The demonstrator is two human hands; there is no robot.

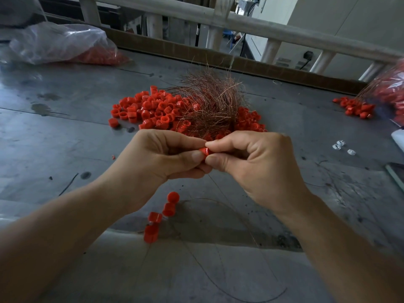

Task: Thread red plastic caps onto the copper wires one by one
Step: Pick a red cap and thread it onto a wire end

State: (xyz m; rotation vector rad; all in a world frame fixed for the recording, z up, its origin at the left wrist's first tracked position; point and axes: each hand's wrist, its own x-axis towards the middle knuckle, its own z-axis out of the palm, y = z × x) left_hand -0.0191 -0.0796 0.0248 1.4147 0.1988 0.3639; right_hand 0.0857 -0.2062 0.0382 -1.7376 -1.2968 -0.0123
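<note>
Both hands meet over the middle of the grey table (65,149). My right hand (251,162) pinches a red cap (205,151) between thumb and forefinger. My left hand (159,158) has its fingertips curled against the same cap; the thin wire end there is hidden by the fingers. A thin copper wire (205,278) runs down from the hands and loops across the near table. Several red caps (161,215) hang in a row below my left wrist. Behind the hands lies a heap of loose red caps (153,110) under a bunch of copper wires (209,101).
A clear plastic bag of red caps (65,47) lies at the far left. Another bag with spilled caps (358,108) sits at the right edge. Small white pieces (341,146) lie to the right. A board edge and rail (240,62) bound the far side.
</note>
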